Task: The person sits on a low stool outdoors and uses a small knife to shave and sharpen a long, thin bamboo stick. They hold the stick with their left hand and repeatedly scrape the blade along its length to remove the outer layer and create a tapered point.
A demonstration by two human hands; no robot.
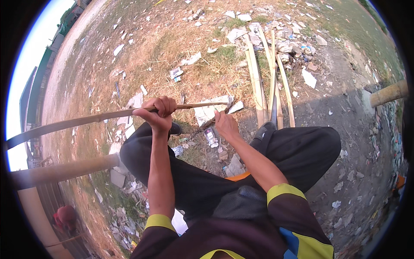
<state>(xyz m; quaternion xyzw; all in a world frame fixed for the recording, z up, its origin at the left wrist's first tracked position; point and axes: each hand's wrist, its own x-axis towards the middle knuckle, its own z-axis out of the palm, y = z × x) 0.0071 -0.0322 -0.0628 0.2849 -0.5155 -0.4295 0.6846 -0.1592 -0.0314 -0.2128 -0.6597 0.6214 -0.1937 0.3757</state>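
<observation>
A long, thin bamboo strip (90, 117) runs across in front of me, from the far left rim to just above my right hand. My left hand (160, 111) is wrapped round it near its right part, knuckles up. Just below the strip's right end is my right hand (227, 124), with its fingers curled and pressed together. Whatever those fingers hold, if anything, cannot be made out. Beyond my right foot several split bamboo strips (255, 82) lie on the ground, pointing away from me. Among them is a dark, blade-like piece (274, 111).
A thick bamboo pole (64, 170) juts out at my left, and another pole end (390, 93) shows at the right. Paper and plastic litter (297, 36) is scattered over dry grass and dirt. My bent knees (302, 149) flank the work. A red object (66, 217) stands lower left.
</observation>
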